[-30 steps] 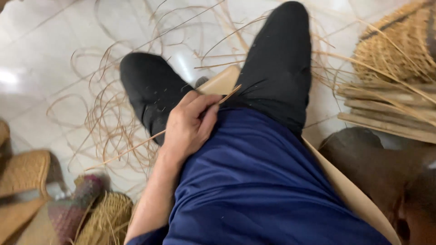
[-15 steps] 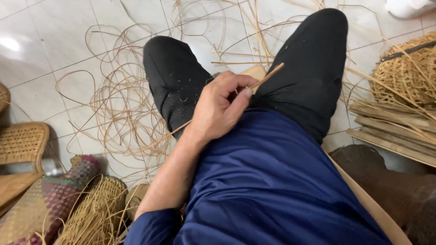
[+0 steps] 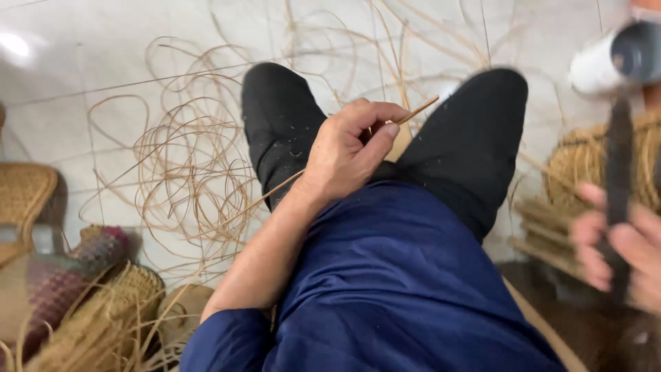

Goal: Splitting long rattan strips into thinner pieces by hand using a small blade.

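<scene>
I sit with my black-trousered knees point(image 3: 282, 124) apart over a white tiled floor. My left hand point(image 3: 344, 155) rests on my lap and pinches a thin tan rattan strip point(image 3: 417, 110) between thumb and fingers. The strip's tip pokes out up and to the right, and its tail runs down left past my wrist. At the right edge, my blurred right hand point(image 3: 613, 244) is closed around a long dark tool point(image 3: 618, 158) held upright.
A tangle of loose rattan strands point(image 3: 186, 165) lies on the floor point(image 3: 103, 62) ahead of my knees. Woven baskets point(image 3: 24, 193), a coloured woven piece point(image 3: 76, 269) and straw point(image 3: 103, 324) sit at the left. A round woven basket point(image 3: 585, 158), stacked strips point(image 3: 544, 227) and a white cylinder point(image 3: 613, 62) are at the right.
My right hand with the dark tool has come into view at the right. My left hand keeps its pinch on the strip and has lifted slightly; the view has shifted.
</scene>
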